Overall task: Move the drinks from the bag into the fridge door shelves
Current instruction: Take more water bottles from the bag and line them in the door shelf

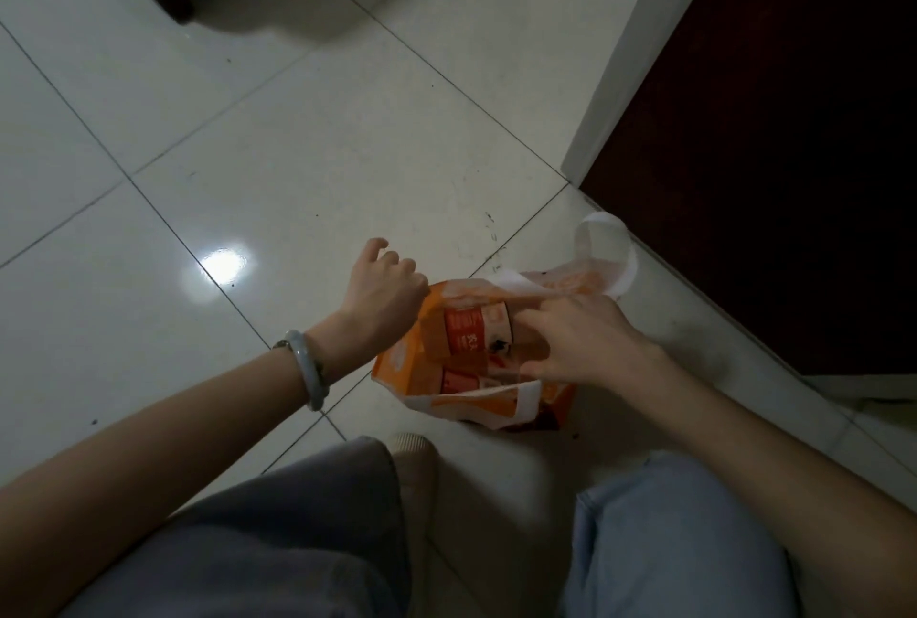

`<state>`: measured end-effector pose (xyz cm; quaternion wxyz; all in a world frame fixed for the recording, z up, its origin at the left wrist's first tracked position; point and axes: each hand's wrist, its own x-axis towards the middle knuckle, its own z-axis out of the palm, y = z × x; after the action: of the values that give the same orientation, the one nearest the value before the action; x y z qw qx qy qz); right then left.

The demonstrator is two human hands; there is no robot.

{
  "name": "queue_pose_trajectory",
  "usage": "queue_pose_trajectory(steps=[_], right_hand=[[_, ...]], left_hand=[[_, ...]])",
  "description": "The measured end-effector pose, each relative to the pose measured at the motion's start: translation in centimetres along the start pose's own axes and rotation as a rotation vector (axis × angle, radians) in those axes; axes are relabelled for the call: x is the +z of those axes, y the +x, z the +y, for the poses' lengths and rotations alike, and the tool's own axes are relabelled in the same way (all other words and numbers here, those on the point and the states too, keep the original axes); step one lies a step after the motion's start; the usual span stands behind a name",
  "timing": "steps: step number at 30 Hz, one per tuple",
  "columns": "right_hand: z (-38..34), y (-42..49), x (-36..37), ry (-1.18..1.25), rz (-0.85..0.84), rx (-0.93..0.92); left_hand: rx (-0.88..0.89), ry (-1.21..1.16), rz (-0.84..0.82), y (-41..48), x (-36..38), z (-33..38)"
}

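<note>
White tiled floor carries orange-and-white plastic bag, drinks inside. Left hand: fingers curled, pinching bag rim open. Right hand: fingers apart, reaching onto red-labelled drink can, not clamped. Step looks like pick-out. Next: grip can, lift clear.

Glossy white floor tiles, thin crinkled plastic bag, smooth pale bangle, matt denim trousers.

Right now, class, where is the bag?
In the head view, the bag sits on the floor, lower centre, the left hand at its left edge and the right hand reaching in.
</note>
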<state>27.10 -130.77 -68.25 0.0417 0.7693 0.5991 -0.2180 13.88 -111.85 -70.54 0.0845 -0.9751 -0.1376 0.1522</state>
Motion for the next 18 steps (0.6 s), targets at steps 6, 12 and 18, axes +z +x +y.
queue_pose_trajectory(steps=[6, 12, 18], right_hand=[[-2.2, -3.8, 2.8, -0.043, -0.105, -0.028], [-2.4, -3.1, 3.3, -0.091, -0.122, -0.037], [-2.5, -1.8, 2.4, -0.140, -0.118, -0.090]], left_hand=[[0.045, 0.023, 0.041, -1.2, 0.8, -0.6], [0.128, 0.064, 0.029, -2.1, 1.3, 0.4], [0.352, -0.021, 0.359, -1.8, 0.3, 0.4]])
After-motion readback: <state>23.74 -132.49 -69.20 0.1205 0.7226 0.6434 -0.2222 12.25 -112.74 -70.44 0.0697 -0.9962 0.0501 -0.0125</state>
